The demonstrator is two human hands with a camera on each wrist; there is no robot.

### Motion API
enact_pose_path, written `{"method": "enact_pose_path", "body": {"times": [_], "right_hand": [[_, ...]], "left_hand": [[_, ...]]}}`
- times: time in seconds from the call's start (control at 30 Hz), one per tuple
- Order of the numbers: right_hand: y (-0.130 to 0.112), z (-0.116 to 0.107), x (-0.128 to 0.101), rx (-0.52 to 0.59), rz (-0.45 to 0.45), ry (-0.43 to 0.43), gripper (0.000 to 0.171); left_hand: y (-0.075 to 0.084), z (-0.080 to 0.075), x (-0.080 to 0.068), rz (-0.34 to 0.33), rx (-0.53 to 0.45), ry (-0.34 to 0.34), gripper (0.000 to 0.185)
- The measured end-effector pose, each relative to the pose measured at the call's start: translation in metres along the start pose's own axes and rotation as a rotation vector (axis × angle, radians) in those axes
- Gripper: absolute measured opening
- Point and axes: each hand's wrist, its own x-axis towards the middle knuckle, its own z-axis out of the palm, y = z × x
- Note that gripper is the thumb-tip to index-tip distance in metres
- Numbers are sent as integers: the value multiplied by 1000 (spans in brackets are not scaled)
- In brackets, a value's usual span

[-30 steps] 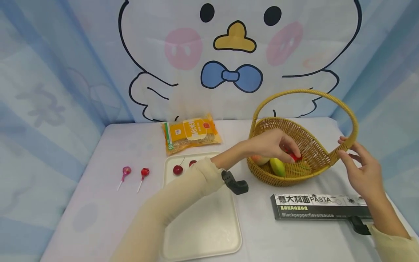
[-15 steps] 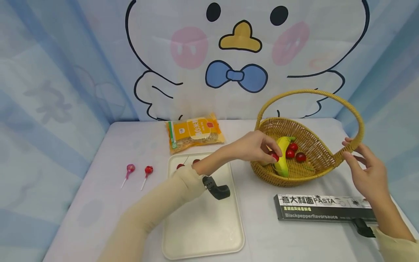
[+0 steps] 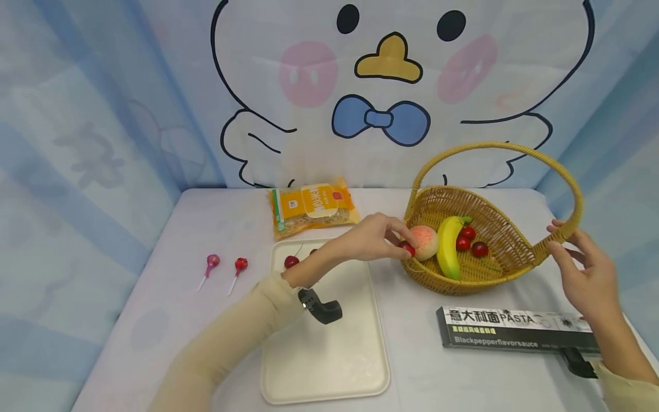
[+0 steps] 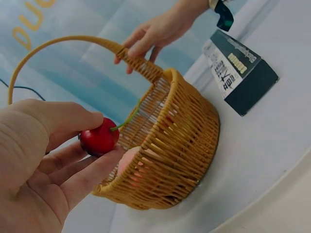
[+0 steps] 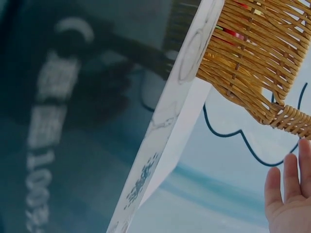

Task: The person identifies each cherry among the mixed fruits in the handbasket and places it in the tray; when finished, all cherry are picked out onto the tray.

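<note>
Cherry (image 4: 99, 138), pinched by left hand (image 3: 372, 239), hangs just outside basket rim (image 3: 412, 273).

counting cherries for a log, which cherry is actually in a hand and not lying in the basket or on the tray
The cherry pinched in the left hand at the basket rim; the others lie loose in the basket or on the tray.

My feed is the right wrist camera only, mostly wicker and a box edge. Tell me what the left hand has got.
Observer: The left hand pinches a red cherry between thumb and fingers, beside the rim of the yellow wicker basket.
Operator: List what lies inside that basket.
Observer: A yellow banana, a pink peach and two more red cherries.
Operator: Report the right hand's contact.
Observer: The right hand touches the basket's handle near its base with its fingertips.
</note>
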Motion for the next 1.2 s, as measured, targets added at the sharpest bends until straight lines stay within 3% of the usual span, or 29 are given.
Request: {"method": "enact_pose_path", "body": {"times": [0.43,0.7,1.03,1.2], "right_hand": [[1,0,-5,-36,25,36,47],[0,1,-5,-41,34,29,47],[0,4,-3,-23,7,37,46],[-2,4,-2,-27,20,30,47]], "left_hand": [[-31,-14,-32,-49,-91,152,22],[-54,-20,-45,-141,-102,215,22],[-72,-21,-52,-146,1,223,22],[-82,-19,-55,-182,72,203,22]]}}
